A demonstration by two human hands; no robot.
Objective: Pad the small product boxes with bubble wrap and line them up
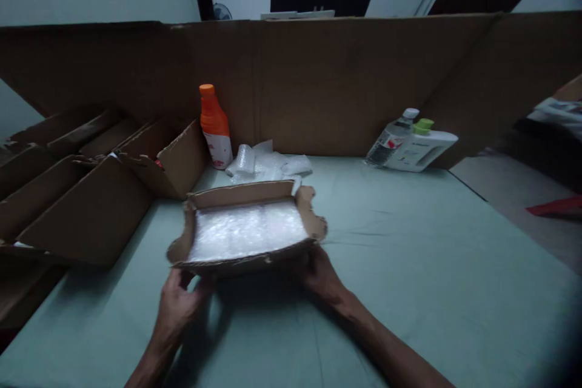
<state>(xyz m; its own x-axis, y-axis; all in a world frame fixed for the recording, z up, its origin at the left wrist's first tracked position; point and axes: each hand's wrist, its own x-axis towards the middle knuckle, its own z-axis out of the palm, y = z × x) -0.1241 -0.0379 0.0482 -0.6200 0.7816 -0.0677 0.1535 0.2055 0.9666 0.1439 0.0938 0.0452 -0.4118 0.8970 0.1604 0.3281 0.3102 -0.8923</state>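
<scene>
A small open cardboard box, lined with bubble wrap, is lifted a little above the green cloth-covered table. My left hand grips its near left corner from below. My right hand holds the near right edge from underneath. Both hands are partly hidden under the box.
An orange bottle stands behind the box, next to loose bubble wrap. Several open cardboard boxes fill the left side. A clear bottle and a white green-capped bottle lie at the back right, against a tall cardboard wall.
</scene>
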